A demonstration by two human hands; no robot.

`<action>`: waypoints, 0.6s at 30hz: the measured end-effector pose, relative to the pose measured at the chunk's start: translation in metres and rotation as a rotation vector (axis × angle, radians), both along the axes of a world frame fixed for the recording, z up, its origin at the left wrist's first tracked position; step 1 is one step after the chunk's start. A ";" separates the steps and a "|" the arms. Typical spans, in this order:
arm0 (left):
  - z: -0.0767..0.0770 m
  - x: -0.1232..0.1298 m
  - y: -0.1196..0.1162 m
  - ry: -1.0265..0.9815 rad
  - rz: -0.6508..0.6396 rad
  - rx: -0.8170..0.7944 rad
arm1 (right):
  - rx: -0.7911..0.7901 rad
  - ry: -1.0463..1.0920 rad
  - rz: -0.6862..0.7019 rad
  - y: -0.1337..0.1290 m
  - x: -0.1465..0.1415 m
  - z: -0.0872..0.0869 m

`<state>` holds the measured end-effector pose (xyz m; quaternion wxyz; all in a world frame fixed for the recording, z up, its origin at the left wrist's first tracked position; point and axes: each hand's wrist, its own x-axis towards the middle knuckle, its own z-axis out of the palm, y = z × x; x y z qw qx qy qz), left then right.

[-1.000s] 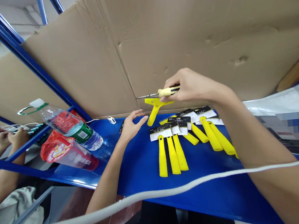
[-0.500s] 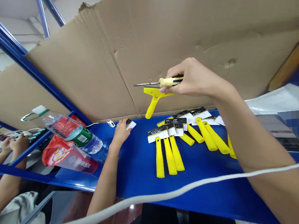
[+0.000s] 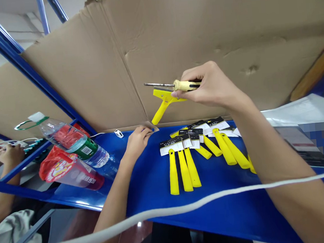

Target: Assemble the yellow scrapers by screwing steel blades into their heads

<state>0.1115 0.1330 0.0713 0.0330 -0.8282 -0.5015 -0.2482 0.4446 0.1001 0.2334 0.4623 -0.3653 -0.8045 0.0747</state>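
**Right hand (image 3: 207, 85):** curled shut around the handle of a screwdriver (image 3: 185, 84), its shaft pointing to 9 o'clock. A yellow scraper (image 3: 165, 98) sits pressed against the fingertips, off the shelf, handle toward 7 o'clock.

**Left hand (image 3: 137, 142):** nearly closed, pinching a small card (image 3: 152, 128) at the back edge of the blue shelf (image 3: 229, 210).

**Room:** carded scrapers (image 3: 184, 168) lie at 4 o'clock from the left hand, just below the right hand. A water bottle (image 3: 73, 140) lies at 9 o'clock, a cardboard sheet (image 3: 199, 31) rises behind at 12 o'clock, and a white cable (image 3: 170, 211) crosses the foreground, well below both hands.
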 end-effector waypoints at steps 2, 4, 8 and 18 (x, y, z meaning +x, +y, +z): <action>-0.001 0.007 -0.005 0.066 -0.061 0.032 | 0.004 0.015 0.007 0.000 -0.004 -0.001; -0.003 0.012 -0.009 0.150 -0.094 0.074 | 0.002 0.022 0.010 -0.001 -0.007 -0.002; -0.008 0.019 -0.014 0.257 -0.087 0.112 | 0.028 0.036 0.001 -0.001 -0.009 -0.002; -0.001 0.026 -0.022 0.137 -0.113 0.177 | -0.064 -0.017 -0.074 0.007 -0.017 -0.009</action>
